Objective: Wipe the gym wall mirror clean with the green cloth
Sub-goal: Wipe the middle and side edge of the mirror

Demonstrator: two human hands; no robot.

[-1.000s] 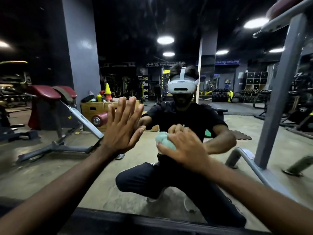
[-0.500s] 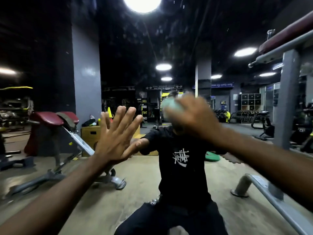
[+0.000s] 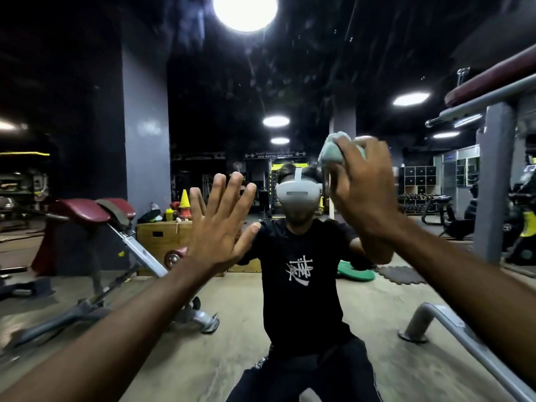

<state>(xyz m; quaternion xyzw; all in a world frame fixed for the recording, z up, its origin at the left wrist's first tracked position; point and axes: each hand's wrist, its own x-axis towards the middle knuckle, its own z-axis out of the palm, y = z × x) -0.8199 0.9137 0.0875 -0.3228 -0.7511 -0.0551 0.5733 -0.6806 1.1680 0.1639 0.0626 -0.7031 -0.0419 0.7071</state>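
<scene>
You are facing the mirror (image 3: pixel 87 82); you are seeing yourself in it, wearing a white headset (image 3: pixel 297 195). Your left hand (image 3: pixel 220 227) is lying flat on the glass, near the middle at about 8 o'clock; its fingers are straight and spread, pointing up toward 12. Your right hand (image 3: pixel 362 192) is up at about 3 o'clock; its fingers are curling round the cloth (image 3: pixel 330 152) and holding it against the glass. The cloth is bunched into a ball; it is sticking out of the hand at about 2 o'clock, just beside the headset in the glass. A red bench (image 3: pixel 87 210) is showing at 9 o'clock; a yellow cone (image 3: pixel 184 198) is standing near it; a round lamp (image 3: pixel 245 10) is shining at 12.
</scene>
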